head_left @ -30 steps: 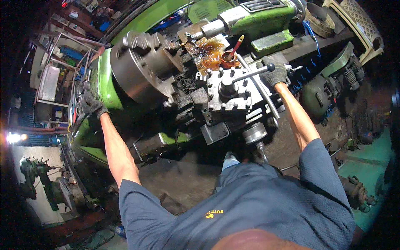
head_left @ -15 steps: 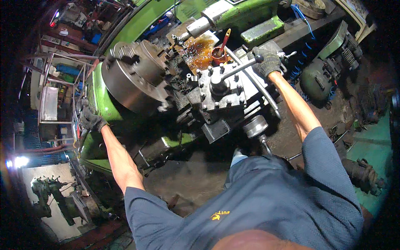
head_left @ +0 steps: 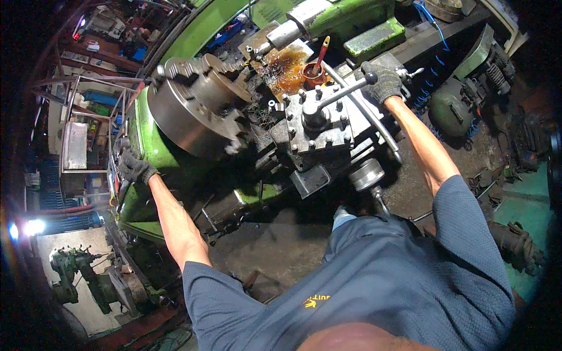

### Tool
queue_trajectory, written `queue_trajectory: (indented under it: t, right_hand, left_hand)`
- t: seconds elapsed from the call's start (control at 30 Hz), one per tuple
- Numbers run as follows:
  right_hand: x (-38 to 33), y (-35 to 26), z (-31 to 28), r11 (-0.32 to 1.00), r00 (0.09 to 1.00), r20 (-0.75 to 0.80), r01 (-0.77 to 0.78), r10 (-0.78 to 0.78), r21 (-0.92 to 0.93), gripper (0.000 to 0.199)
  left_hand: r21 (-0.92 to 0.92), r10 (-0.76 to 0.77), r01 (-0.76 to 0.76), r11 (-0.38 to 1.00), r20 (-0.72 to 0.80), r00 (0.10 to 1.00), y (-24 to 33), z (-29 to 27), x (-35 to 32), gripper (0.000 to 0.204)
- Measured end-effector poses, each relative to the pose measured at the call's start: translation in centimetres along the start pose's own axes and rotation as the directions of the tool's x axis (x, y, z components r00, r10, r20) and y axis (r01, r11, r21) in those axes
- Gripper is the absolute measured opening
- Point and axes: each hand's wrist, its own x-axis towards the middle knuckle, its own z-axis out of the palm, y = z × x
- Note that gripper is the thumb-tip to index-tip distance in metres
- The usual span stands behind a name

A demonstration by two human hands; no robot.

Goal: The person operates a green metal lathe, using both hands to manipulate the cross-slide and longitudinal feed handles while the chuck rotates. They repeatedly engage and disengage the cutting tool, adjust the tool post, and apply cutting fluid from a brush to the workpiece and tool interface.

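A large grey lathe chuck with stepped jaws sits on the green headstock, left of centre. My left hand, in a dark glove, is curled at the headstock's left side, by some levers; what lies inside its fingers is hidden. My right hand, also gloved, is closed over the far right of the square tool post. The black knob of the clamping lever overlaps this hand in view, and I cannot make out what its fingers grip. A long metal bar slants across just beside it.
Beyond the tool post, a brush stands in a reddish pot beside an oily, chip-strewn plate. A round handwheel projects toward me. The green tailstock is at the back. A metal frame rack stands at far left.
The whole scene has shifted slightly to the right in view. Both hands stay at the same places on the lathe. The chuck looks sharper now than before.
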Motion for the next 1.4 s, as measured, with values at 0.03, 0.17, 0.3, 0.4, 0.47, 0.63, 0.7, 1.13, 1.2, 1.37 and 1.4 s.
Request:
queue_trajectory:
  t: [0.03, 0.17, 0.3, 0.4, 0.47, 0.63, 0.7, 1.13, 1.2, 1.37, 1.4]
  right_hand:
    - [0.0, 0.2, 0.1, 1.0, 1.0, -0.006, 0.012, -0.012, 0.011, 0.026]
    - [0.3, 0.2, 0.5, 1.0, 1.0, -0.013, 0.006, -0.006, 0.003, 0.025]
    - [0.0, 0.0, 0.2, 1.0, 0.999, -0.037, 0.016, -0.015, 0.023, 0.025]
    - [0.0, 0.0, 0.1, 1.0, 1.0, -0.027, 0.012, -0.011, 0.023, 0.025]
    - [0.0, 0.2, 0.2, 1.0, 0.999, -0.046, 0.018, -0.018, 0.011, 0.025]
    - [0.1, 0.3, 0.5, 1.0, 0.999, -0.036, 0.02, -0.02, 0.016, 0.024]
    - [0.0, -0.1, 0.3, 0.999, 0.999, -0.035, 0.027, -0.026, 0.028, 0.024]
    - [0.0, 0.3, 0.7, 0.998, 0.998, -0.06, 0.015, -0.011, 0.06, 0.023]
    - [0.1, 0.5, 1.0, 0.998, 0.998, -0.065, 0.021, -0.017, 0.064, 0.023]
    - [0.0, 0.2, 0.0, 0.999, 1.0, -0.023, -0.015, 0.016, 0.032, 0.022]
    - [-0.2, 0.4, 0.2, 1.0, 0.999, -0.044, -0.011, 0.012, 0.025, 0.022]
  left_hand:
    - [-0.017, 0.019, -0.019, 1.0, 0.008, 1.0, 0.1, 0.0, 0.0, 0.031]
    - [0.037, 0.122, -0.121, 0.992, -0.031, 0.992, -0.2, -0.2, 0.3, 0.033]
    - [-0.083, -0.05, 0.05, 0.995, -0.005, 0.999, 0.5, -0.2, 0.1, 0.036]
    - [-0.057, -0.101, 0.102, 0.993, 0.024, 0.995, 1.0, -0.7, 0.1, 0.039]
    - [-0.143, -0.163, 0.164, 0.976, 0.02, 0.986, 2.2, -0.4, 0.0, 0.04]
    - [-0.091, -0.027, 0.021, 0.996, -0.062, 0.998, 1.9, -0.7, 0.2, 0.031]
    - [-0.029, 0.016, -0.018, 0.999, -0.074, 0.997, 0.7, -1.0, 0.1, 0.031]
    - [0.052, 0.01, -0.009, 0.999, -0.017, 1.0, -1.7, 0.6, -0.5, 0.033]
    - [0.062, 0.012, -0.012, 0.998, 0.006, 1.0, -1.4, 0.3, -0.2, 0.034]
    - [-0.077, -0.128, 0.132, 0.988, 0.05, 0.99, 1.4, 0.2, -0.5, 0.033]
    - [-0.087, -0.086, 0.088, 0.992, 0.02, 0.996, 1.8, 0.6, -0.6, 0.031]
